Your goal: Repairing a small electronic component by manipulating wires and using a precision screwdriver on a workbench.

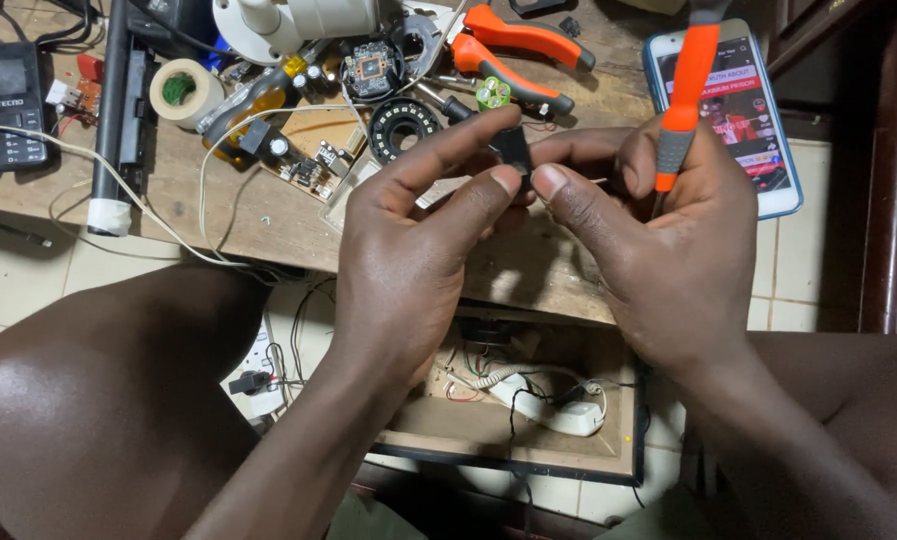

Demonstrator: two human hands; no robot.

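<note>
Up close, small black part (513,150) pinched between both hands, orange screwdriver (684,95) in right hand (668,240).

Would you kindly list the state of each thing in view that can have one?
Small black part: pinched between the fingertips of both hands.
Left hand: closed on the small black part.
Right hand: holding the orange screwdriver upright.
Smartphone: screen lit, lying flat.
Keypad phone: screen dark.
Orange pliers: closed, lying on the wooden bench.
Tape roll: lying flat.
</note>
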